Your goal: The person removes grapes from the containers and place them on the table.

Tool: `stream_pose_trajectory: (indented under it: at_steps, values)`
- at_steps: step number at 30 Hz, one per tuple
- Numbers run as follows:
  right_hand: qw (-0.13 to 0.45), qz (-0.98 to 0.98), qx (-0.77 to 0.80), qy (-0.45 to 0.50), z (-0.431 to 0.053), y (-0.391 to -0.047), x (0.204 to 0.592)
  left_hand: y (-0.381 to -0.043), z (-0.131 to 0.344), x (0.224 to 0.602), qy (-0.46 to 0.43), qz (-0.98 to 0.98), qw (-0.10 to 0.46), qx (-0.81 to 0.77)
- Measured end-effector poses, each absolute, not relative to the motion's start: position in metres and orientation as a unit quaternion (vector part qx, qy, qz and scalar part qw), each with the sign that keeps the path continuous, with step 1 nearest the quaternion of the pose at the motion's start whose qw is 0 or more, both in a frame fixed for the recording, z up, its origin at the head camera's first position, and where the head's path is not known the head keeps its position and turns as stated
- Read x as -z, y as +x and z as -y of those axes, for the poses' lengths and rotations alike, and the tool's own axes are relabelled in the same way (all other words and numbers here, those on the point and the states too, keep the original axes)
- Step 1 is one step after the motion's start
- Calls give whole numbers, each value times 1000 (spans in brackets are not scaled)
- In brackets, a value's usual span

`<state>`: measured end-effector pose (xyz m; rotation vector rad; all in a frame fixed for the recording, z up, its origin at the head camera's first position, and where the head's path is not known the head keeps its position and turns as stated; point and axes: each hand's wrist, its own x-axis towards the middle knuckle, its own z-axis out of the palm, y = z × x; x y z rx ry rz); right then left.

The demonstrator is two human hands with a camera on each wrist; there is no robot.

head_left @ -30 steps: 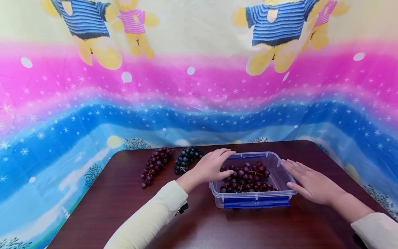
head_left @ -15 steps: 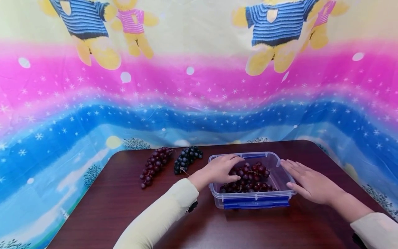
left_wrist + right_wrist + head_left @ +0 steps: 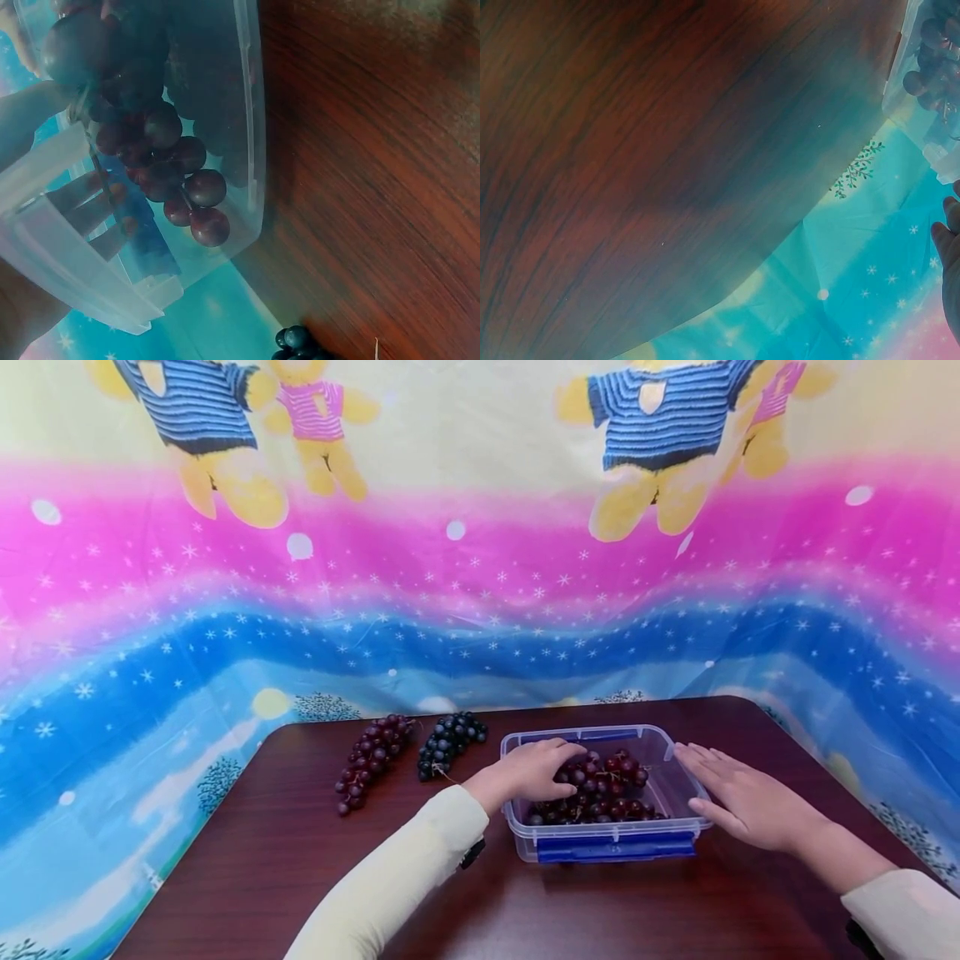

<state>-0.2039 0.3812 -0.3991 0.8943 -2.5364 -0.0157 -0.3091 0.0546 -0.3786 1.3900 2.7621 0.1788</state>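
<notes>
A clear plastic food container (image 3: 617, 832) with blue clips stands lidless on the table, with dark red grapes (image 3: 611, 785) inside. Over its left rim reaches my left hand (image 3: 534, 768), fingers loosely bent above the left side of the grapes. Through the container wall in the left wrist view, the fingers (image 3: 94, 210) of that hand show close to the grapes (image 3: 161, 169). At the opposite end, my right hand (image 3: 757, 797) lies with straight fingers along the right rim. Only its fingertips (image 3: 949, 217) show in the right wrist view, beside the container's corner.
Left of the container lie a bunch of red grapes (image 3: 372, 758) and a bunch of black grapes (image 3: 448, 742). The dark wooden table (image 3: 300, 877) has rounded far corners. A printed cloth (image 3: 480, 585) hangs behind and beside it.
My left hand has moved right, from the container's left rim to over the grapes inside, and then stayed nearly still. My right hand keeps its place at the right rim.
</notes>
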Motion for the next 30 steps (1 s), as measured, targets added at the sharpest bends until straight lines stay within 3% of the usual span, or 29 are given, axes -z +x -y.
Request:
stream_pose_trajectory:
  at_steps: [11, 30]
  values:
    - [221, 920, 3, 325, -381, -205, 400, -317, -63, 382, 436, -896, 59, -54]
    - [215, 923, -2, 318, -380, -204, 398, -319, -77, 384, 422, -903, 69, -21]
